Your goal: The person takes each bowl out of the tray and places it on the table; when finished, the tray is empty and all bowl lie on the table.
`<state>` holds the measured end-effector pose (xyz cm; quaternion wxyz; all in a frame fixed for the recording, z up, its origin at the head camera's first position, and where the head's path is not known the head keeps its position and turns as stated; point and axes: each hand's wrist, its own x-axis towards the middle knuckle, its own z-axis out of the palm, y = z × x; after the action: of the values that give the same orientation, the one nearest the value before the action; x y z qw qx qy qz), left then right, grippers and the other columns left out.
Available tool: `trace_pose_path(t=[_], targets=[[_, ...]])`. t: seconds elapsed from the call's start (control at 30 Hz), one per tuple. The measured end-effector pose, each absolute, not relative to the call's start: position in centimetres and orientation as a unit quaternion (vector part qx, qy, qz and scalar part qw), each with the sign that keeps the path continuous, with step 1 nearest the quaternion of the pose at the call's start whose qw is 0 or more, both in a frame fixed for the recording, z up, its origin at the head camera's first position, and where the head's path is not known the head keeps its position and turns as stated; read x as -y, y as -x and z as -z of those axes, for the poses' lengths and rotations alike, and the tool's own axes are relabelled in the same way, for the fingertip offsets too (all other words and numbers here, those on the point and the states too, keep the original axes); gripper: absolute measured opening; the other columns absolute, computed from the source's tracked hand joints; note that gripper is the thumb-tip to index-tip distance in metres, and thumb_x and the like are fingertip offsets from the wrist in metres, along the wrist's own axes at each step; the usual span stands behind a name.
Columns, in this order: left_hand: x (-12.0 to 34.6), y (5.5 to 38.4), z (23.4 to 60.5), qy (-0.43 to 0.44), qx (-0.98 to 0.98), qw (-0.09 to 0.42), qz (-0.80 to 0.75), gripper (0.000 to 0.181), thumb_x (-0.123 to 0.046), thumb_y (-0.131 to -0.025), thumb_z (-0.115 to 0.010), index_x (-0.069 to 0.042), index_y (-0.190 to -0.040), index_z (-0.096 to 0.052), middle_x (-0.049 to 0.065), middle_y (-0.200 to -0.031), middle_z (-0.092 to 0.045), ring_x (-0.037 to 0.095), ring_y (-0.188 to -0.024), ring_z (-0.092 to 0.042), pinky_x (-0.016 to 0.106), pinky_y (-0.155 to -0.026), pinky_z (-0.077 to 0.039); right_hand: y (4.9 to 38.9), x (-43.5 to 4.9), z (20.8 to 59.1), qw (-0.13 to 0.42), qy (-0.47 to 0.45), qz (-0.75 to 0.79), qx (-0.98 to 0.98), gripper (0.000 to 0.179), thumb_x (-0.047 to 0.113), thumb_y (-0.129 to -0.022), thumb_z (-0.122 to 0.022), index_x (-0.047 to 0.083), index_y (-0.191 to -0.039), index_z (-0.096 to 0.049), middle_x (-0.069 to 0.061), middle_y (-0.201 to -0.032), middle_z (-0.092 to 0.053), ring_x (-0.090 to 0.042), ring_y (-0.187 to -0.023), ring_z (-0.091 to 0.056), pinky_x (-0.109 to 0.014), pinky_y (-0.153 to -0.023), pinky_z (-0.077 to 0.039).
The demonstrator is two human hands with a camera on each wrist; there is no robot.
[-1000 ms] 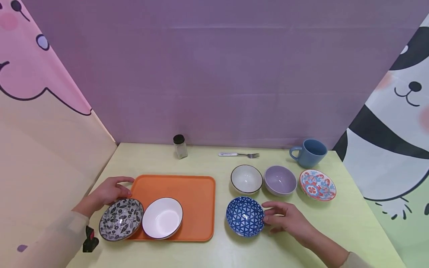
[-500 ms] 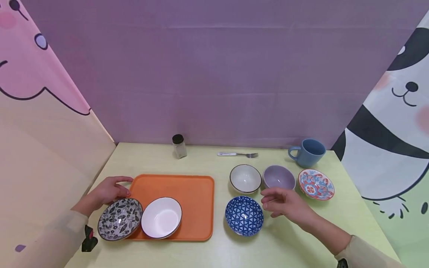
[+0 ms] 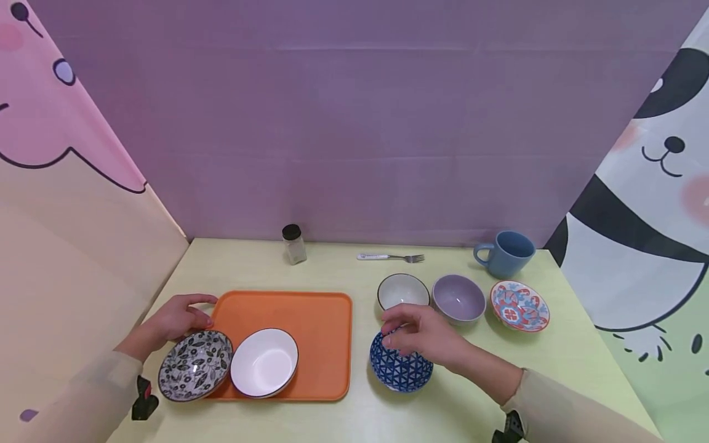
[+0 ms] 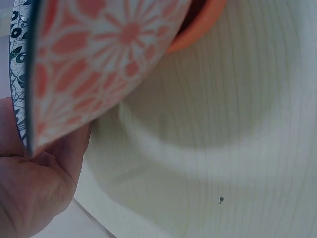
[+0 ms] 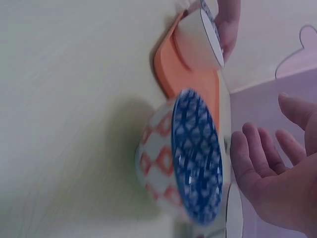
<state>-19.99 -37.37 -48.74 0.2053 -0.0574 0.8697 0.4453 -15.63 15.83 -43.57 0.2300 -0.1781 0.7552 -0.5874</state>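
Observation:
Near the tray's left edge, my left hand (image 3: 174, 320) pinches the rim of a black-and-white floral bowl (image 3: 195, 366). This bowl tilts over the edge of the orange tray (image 3: 327, 344); the left wrist view shows its red-and-white patterned outside (image 4: 109, 59). Beside it on the tray is a white bowl (image 3: 264, 363) with a dark rim. My right hand (image 3: 423, 332) hovers over a blue triangle-patterned bowl (image 3: 401, 372), partly covering it. In the right wrist view the fingers (image 5: 247, 158) are loosely bent, apart from the blue bowl, and hold nothing.
Behind the right hand stand a dark-rimmed pale bowl (image 3: 401, 288), a purple bowl (image 3: 458, 298) and a red-and-blue patterned bowl (image 3: 519, 306). Along the back are a black-lidded jar (image 3: 294, 246), a fork (image 3: 390, 257) and a blue mug (image 3: 505, 254).
My right hand has left the right side of the blue bowl, rising and moving left over it. The left hand and the floral bowl look the same.

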Motion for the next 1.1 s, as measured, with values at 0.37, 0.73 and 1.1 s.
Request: trace_pose_path(t=[0.37, 0.73, 1.1], targets=[[37.7, 20.3, 49.1, 0.060, -0.872, 0.208, -0.440, 0.057, -0.005, -0.097, -0.064, 0.005, -0.148, -0.042, 0.017, -0.105, -0.074, 0.021, -0.083, -0.071, 0.039, -0.064, -0.058, 15.5, -9.9, 44.2, 0.267, 0.188, 0.592, -0.737, 0.048, 0.013, -0.087, -0.081, 0.010, -0.132, -0.064, -0.022, -0.120, -0.066, -0.017, -0.089, -0.073, -0.041, -0.074, -0.061], [37.7, 20.2, 49.1, 0.061, -0.874, 0.210, -0.434, 0.056, -0.005, -0.097, -0.064, 0.004, -0.148, -0.042, 0.018, -0.105, -0.074, 0.022, -0.083, -0.071, 0.040, -0.067, -0.059, 14.8, -5.2, 45.0, 0.301, 0.157, 0.604, -0.722, 0.055, 0.008, -0.086, -0.082, 0.013, -0.136, -0.060, -0.018, -0.122, -0.065, -0.021, -0.089, -0.072, -0.037, -0.072, -0.060], [37.8, 20.3, 49.2, 0.059, -0.873, 0.211, -0.435, 0.057, -0.006, -0.097, -0.064, 0.004, -0.148, -0.042, 0.018, -0.106, -0.074, 0.023, -0.083, -0.071, 0.041, -0.067, -0.060, 14.1, -2.3, 46.4, 0.322, 0.145, 0.622, -0.699, 0.072, 0.004, -0.084, -0.083, 0.009, -0.147, -0.048, -0.014, -0.124, -0.063, -0.023, -0.081, -0.073, -0.047, -0.073, -0.062]])
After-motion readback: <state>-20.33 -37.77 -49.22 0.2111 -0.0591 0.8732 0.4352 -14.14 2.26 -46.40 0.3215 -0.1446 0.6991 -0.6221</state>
